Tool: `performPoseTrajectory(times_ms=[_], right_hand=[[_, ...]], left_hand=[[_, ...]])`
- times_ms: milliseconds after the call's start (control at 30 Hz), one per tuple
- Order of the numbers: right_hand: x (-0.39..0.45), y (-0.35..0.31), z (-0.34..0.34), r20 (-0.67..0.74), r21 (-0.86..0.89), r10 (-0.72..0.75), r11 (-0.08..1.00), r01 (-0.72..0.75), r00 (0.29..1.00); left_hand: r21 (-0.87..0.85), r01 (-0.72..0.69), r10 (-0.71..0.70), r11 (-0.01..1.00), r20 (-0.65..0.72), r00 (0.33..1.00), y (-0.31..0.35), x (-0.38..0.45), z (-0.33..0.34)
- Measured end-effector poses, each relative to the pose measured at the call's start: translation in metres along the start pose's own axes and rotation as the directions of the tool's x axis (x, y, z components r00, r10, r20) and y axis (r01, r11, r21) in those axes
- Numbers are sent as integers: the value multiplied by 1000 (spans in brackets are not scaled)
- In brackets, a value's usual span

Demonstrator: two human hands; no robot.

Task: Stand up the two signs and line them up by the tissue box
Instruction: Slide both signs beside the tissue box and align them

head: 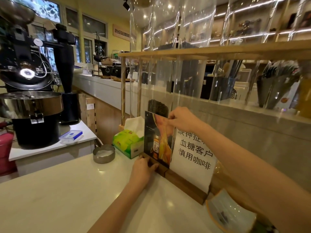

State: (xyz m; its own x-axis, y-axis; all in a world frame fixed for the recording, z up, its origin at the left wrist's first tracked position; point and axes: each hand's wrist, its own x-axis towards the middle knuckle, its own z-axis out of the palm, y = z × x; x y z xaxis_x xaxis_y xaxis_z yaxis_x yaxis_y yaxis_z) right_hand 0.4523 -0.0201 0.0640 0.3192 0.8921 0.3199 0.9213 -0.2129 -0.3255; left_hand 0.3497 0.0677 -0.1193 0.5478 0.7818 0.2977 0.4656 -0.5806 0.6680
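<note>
At café surface (50, 190), beside green tissue box (127, 143): we steady photo sign (157, 140), upright, touching text sign (193, 157). Left hand (143, 169) fingers closed on wooden base (161, 169); right hand (181, 120) pinches panel top. We judge panel light, stiff, slippery; base heavier, so we grip there.
</note>
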Motion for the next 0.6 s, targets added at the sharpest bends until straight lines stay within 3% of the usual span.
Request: performPoseTrajectory(times_ms=[600], right_hand=[[1,3,0,-7,36,84,996,-83,996]], left_hand=[[26,-66,66,997,14,998,6,6,8]])
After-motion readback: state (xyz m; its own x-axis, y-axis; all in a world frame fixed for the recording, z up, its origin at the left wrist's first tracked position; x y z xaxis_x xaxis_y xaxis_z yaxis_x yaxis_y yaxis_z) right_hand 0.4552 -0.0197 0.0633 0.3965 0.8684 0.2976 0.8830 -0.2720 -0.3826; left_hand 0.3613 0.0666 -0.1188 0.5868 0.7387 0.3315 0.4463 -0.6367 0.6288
